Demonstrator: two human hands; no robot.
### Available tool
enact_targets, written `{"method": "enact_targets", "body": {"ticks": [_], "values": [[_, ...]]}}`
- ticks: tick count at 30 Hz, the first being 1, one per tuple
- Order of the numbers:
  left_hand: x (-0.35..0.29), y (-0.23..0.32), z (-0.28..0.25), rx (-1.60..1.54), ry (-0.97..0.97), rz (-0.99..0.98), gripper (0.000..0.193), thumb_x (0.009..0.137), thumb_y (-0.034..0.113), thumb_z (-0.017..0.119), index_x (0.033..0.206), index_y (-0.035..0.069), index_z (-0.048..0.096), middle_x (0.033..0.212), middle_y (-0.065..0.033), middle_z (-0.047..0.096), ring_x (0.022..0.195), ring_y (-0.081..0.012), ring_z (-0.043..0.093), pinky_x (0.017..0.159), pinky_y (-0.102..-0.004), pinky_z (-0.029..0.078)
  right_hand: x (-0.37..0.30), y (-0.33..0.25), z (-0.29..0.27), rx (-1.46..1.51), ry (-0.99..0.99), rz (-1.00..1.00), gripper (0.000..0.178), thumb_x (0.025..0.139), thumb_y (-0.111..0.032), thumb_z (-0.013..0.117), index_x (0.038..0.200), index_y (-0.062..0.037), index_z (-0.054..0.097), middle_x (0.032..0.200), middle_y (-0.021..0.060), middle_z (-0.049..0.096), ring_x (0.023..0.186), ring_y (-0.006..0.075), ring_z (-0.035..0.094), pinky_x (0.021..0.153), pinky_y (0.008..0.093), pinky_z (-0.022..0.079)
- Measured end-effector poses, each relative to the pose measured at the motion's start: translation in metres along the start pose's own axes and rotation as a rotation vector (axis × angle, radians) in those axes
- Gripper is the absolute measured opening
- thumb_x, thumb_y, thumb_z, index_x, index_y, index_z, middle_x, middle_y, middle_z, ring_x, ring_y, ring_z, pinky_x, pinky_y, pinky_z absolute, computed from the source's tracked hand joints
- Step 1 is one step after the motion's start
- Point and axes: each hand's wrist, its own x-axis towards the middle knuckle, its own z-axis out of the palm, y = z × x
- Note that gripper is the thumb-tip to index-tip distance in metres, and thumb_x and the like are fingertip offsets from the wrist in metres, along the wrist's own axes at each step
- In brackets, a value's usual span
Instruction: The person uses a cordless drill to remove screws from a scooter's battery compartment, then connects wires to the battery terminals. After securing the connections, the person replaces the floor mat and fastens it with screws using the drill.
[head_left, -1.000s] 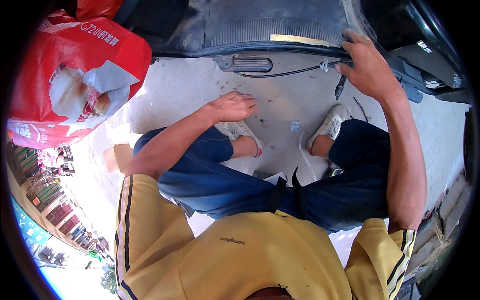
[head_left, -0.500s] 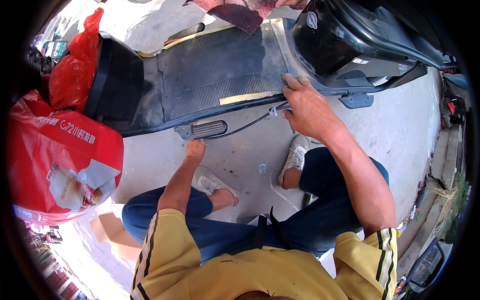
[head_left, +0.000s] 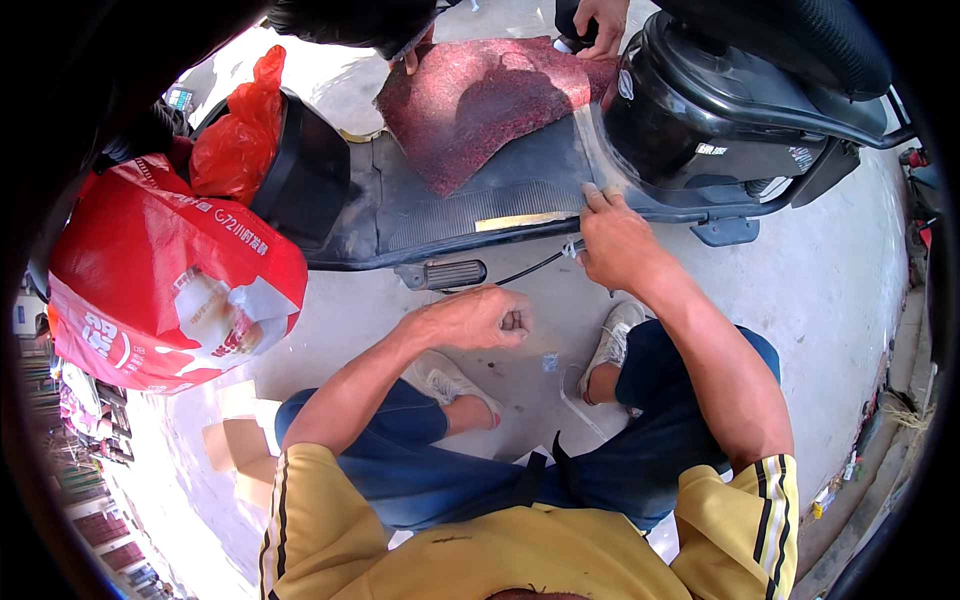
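Observation:
The black footboard (head_left: 440, 222) of a scooter lies across the view in front of me, with a yellow strip (head_left: 522, 221) along its near edge. My right hand (head_left: 615, 240) grips that edge near the seat end, fingers on top and thumb below. Beside its thumb, a black cable (head_left: 530, 267) with a white tie runs under the board. My left hand (head_left: 478, 318) hangs in the air just below the ribbed foot peg (head_left: 455, 275), fingers curled, nothing visible in them. A dark red mat (head_left: 490, 105) covers the far part of the footboard.
Another person's hand (head_left: 600, 28) is at the mat's far right corner; a dark sleeve (head_left: 345, 22) reaches its far left. A large red bag (head_left: 180, 280) and a red plastic bag (head_left: 240, 145) crowd the left. The black seat base (head_left: 665, 110) rises at right.
My left hand has moved up and right from below the foot peg. The red mat has come down over the footboard. My right hand stays on the edge; the whole view has shifted.

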Motion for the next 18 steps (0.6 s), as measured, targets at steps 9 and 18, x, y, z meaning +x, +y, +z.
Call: {"method": "enact_targets", "body": {"ticks": [9,18], "values": [[0.086,-0.028,-0.087,0.094,0.791,0.224,0.015,0.096,0.006,0.072,0.106,-0.001,0.064,0.106,-0.0061,0.068,0.086,-0.0142,0.061,0.082,-0.0316,0.054,0.004,0.005,0.010,0.016,-0.007,-0.027,0.062,0.085,-0.018,0.082,0.134,0.0132,0.063,0.165,0.0239,0.040,0.151,0.0411,0.042,0.116,0.0475,0.050],[0.112,-0.027,-0.110,-0.026,0.915,0.120,0.015,0.098,0.008,0.072,0.109,-0.001,0.069,0.087,-0.0047,0.066,0.079,-0.0133,0.062,0.075,-0.0308,0.052,-0.024,0.022,0.015,0.084,0.149,-0.057,0.066,0.088,-0.012,0.074,0.147,0.0079,0.054,0.150,0.0187,0.046,0.141,0.0357,0.047,0.108,0.0499,0.051]]}}
